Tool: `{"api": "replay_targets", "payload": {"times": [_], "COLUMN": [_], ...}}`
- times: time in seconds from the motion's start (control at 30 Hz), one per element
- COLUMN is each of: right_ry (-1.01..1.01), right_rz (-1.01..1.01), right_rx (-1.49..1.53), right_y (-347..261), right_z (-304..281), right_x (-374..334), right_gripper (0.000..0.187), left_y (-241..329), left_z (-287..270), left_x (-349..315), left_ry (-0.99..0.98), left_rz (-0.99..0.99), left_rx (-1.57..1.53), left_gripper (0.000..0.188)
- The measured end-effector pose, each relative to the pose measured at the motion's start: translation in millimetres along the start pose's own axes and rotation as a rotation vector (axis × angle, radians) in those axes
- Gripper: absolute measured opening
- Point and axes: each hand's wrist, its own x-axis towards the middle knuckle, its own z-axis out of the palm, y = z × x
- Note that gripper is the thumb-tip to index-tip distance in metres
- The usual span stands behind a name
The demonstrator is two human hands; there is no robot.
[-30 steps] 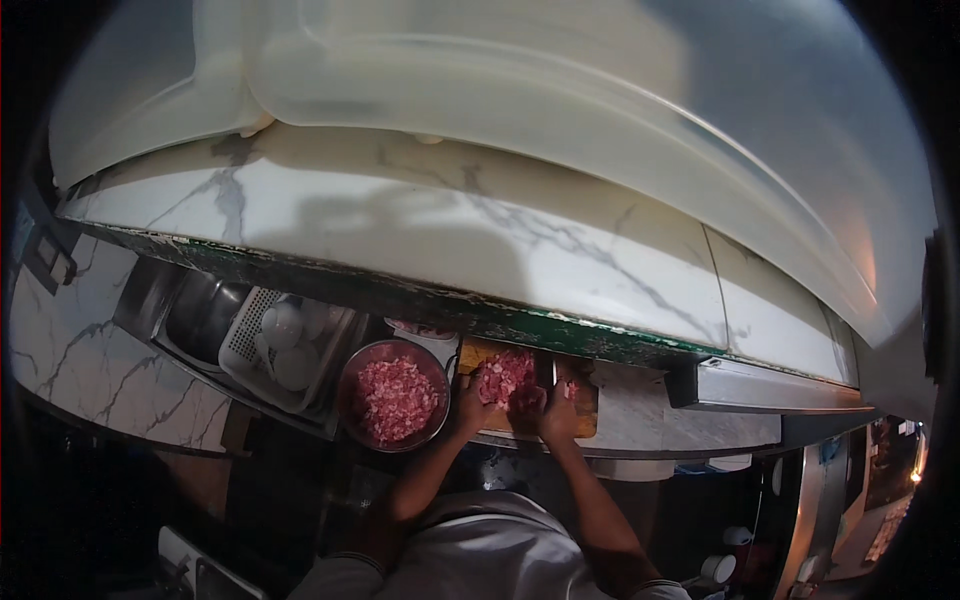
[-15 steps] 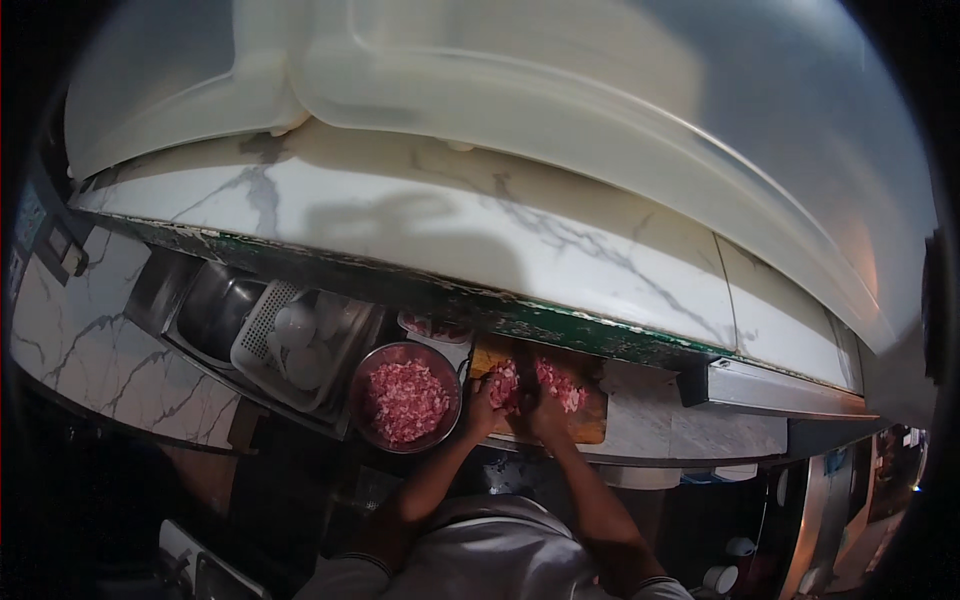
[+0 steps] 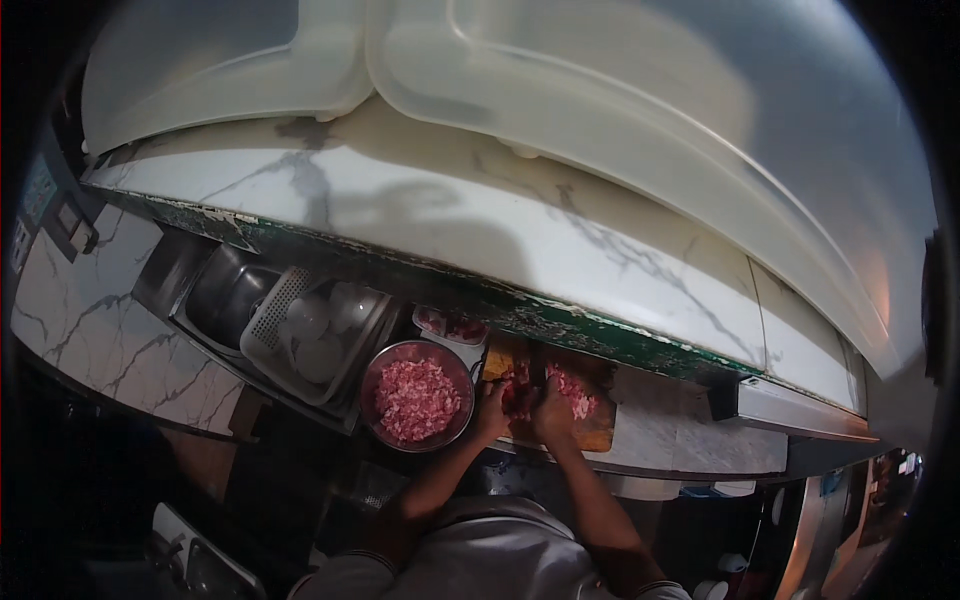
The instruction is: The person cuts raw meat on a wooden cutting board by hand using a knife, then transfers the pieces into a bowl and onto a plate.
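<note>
On a wooden cutting board (image 3: 596, 440) lies chopped pink meat (image 3: 574, 390), in a heap on each side of a dark blade. My right hand (image 3: 552, 415) is closed round the handle of this knife (image 3: 538, 362), whose blade points away from me. My left hand (image 3: 491, 412) is curled against the left heap of meat (image 3: 516, 392), close beside the blade; its fingertips are partly hidden. Left of the board stands a round metal bowl (image 3: 470, 385) full of chopped meat (image 3: 415, 400).
Behind the bowl sits a small tray of meat (image 3: 450, 326). Further left, a white perforated basket (image 3: 262, 338) with pale round items stands by a metal sink (image 3: 228, 300). A marble-patterned shelf (image 3: 420, 230) bearing large translucent bins (image 3: 620, 70) overhangs the counter (image 3: 655, 425).
My view has shifted a little, so the scene sits slightly further right. Both hands stay at the board, and the left heap now looks darker beside the blade.
</note>
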Motion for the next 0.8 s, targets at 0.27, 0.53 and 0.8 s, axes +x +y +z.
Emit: {"api": "replay_targets", "payload": {"times": [0.27, 0.53, 0.8], "right_ry": [-0.063, -0.025, -0.082], "right_rz": [-0.121, -0.048, 0.015], "right_rx": [-0.047, 0.099, -0.031], "right_y": [19.1, 12.7, 5.7], "right_z": [20.8, 16.6, -11.0], "right_x": [19.7, 15.5, 10.7], "right_gripper": [0.043, 0.049, 0.052], "left_y": [10.3, 36.6, -1.6], "left_z": [-10.7, -11.7, -6.7], "left_x": [-1.0, 1.9, 5.5], "left_ry": [0.077, -0.078, 0.053], "left_rz": [0.133, -0.099, 0.026], "left_rx": [0.081, 0.017, -0.092], "left_gripper": [0.091, 0.088, 0.090]}}
